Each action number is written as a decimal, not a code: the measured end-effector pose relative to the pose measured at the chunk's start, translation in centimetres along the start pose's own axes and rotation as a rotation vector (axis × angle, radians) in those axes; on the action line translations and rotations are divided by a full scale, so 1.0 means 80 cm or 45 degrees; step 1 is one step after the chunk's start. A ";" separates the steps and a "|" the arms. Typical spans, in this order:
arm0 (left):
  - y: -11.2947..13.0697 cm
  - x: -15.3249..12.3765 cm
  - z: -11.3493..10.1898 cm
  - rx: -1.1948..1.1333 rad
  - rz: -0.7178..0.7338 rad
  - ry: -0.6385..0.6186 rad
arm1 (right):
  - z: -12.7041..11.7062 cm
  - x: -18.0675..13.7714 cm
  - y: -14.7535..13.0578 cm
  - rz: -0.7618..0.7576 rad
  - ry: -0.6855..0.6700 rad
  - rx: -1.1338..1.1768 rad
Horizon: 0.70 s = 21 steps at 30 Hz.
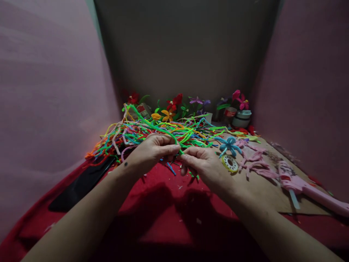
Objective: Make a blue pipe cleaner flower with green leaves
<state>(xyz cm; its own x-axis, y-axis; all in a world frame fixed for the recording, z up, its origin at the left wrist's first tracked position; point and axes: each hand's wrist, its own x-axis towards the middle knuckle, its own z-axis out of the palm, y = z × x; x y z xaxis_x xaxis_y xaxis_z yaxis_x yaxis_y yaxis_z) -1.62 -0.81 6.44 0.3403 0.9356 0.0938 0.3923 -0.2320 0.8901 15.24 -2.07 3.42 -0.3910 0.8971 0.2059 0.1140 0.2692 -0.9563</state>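
Note:
A bright green pipe cleaner (152, 126) runs between my two hands, its long free end rising to the upper left. My left hand (159, 147) pinches it between thumb and fingers. Close beside it, my right hand (200, 160) grips the same pipe cleaner near its lower end, fingertips almost touching the left thumb. Both hands are above the red cloth (163, 211). Just behind them lies a heap of loose pipe cleaners (188, 133) in many colours. A blue pipe-cleaner flower (229, 145) rests to the right of my right hand.
A pink glue gun (302, 183) lies on a cardboard sheet (261, 196) at right, near pink pipe-cleaner pieces (255, 160) and a yellow-rimmed tape roll (229, 163). At left is a black phone-like slab (81, 187). Finished flowers (171, 103) and a lidded jar (241, 119) stand at the back.

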 end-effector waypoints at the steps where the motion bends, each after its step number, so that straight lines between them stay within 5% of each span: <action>1: 0.002 0.000 0.001 0.057 -0.003 0.016 | 0.001 0.000 0.000 0.002 0.022 -0.082; 5: 0.008 -0.003 0.002 0.510 0.040 0.141 | 0.003 0.003 0.007 0.013 0.068 -0.449; 8: 0.008 -0.004 -0.003 0.761 0.062 0.210 | 0.001 0.007 0.017 0.080 -0.014 -0.452; 11: 0.004 -0.001 -0.011 0.770 0.008 0.189 | 0.000 0.006 0.024 0.157 -0.147 -0.375; 16: -0.001 0.003 -0.012 0.617 -0.036 0.150 | 0.005 -0.007 0.027 -0.089 0.108 -0.712; 21: 0.003 -0.002 -0.010 0.577 -0.016 0.025 | -0.003 -0.019 0.019 -0.187 0.016 -0.825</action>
<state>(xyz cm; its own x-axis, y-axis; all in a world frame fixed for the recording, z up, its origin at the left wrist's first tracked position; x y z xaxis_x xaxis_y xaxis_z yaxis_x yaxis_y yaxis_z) -2.25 -0.77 6.96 0.3185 0.9430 0.0965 0.7325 -0.3095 0.6064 16.23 -2.98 1.72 -0.4343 0.8378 0.3309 0.5877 0.5419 -0.6008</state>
